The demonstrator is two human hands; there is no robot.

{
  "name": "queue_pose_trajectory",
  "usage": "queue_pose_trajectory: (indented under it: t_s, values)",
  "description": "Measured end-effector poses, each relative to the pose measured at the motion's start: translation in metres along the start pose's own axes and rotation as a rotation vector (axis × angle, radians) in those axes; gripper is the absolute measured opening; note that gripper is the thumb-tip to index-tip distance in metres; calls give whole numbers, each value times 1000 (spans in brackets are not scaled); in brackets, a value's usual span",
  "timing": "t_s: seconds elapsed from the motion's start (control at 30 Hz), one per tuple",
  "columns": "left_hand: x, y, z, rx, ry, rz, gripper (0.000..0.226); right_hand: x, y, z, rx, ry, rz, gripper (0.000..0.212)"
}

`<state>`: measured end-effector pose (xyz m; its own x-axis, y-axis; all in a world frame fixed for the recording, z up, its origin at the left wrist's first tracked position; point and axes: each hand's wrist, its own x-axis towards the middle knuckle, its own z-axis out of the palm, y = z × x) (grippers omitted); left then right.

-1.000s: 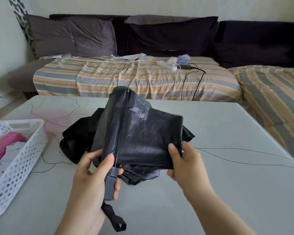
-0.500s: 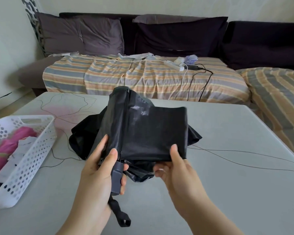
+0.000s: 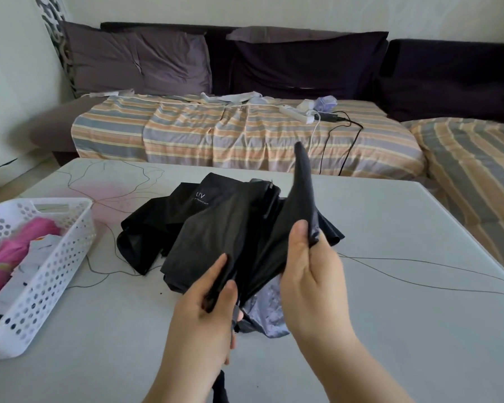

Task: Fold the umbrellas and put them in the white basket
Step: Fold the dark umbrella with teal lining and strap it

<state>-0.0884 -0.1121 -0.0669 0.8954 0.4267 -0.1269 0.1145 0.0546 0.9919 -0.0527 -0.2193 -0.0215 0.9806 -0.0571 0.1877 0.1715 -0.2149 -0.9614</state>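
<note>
We hold the collapsed black fabric umbrella over the middle of the grey desk: our left hand curls its fingers round the gathered folds near the handle, and our right hand pinches one loose panel lifted upward. With panels still splayed, a slack pinch could let pleats spring loose, leaving it too bulky for the white perforated plastic basket at the desk's left edge, already holding a pink umbrella.

The white basket runs off the left edge (umbrella handle hidden by fingers).
</note>
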Motion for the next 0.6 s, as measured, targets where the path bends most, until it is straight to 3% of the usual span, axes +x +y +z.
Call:
queue_pose_trajectory:
  t_s: [0.23,0.33,0.43,0.57,0.6]
  values:
    - [-10,-4,7,336,-128,29,20,10,1,26,-161,-274,-110,10]
    - [-12,3,4,405,-151,38,30,16,3,28,-214,-329,-149,21]
    - [-12,6,3,436,-171,65,23,19,8,29,-277,-390,-187,46]
    - [-6,3,-3,395,-131,92,26,14,6,21,-137,-734,-188,52]
    - [-5,2,-5,359,-138,81,26,16,6,17,-91,-734,-198,47]
